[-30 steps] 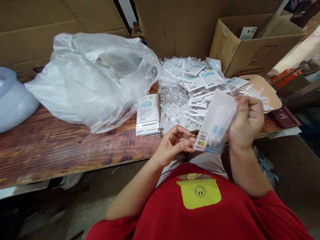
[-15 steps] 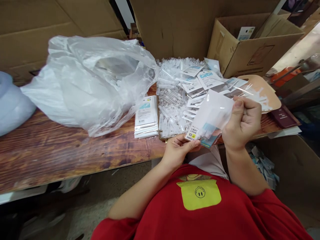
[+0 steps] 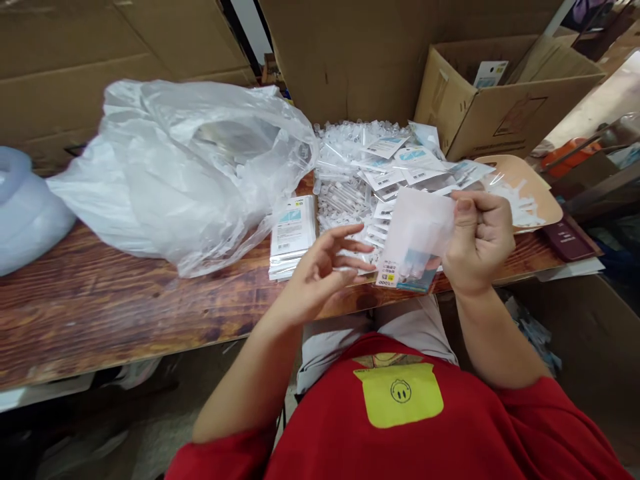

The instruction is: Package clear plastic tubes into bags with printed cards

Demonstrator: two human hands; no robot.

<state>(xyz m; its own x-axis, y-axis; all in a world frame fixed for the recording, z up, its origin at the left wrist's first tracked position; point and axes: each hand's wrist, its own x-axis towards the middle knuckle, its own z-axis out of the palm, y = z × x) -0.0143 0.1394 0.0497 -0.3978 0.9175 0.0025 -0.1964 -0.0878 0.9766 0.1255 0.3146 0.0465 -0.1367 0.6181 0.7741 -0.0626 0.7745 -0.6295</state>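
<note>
My right hand pinches the edge of a clear plastic packet with a printed card inside, held up in front of me. Small clear pieces show dimly through its lower part. To the left of the packet, my left hand is open with its fingers apart, not touching it. Behind both hands lies a heap of small clear plastic tubes. Several filled packets with blue and white cards rest on that heap. Beside my left hand stands a neat stack of cards.
A large white plastic bag slumps on the wooden table. An open cardboard box stands at the back right. Near it are a peach-coloured tray with small white pieces and a dark red booklet. A bluish bag sits far left.
My left hand has let go of the packet's lower corner and moved left, its fingers spreading. The packet, still in my right hand, has shifted slightly left and turned more upright.
</note>
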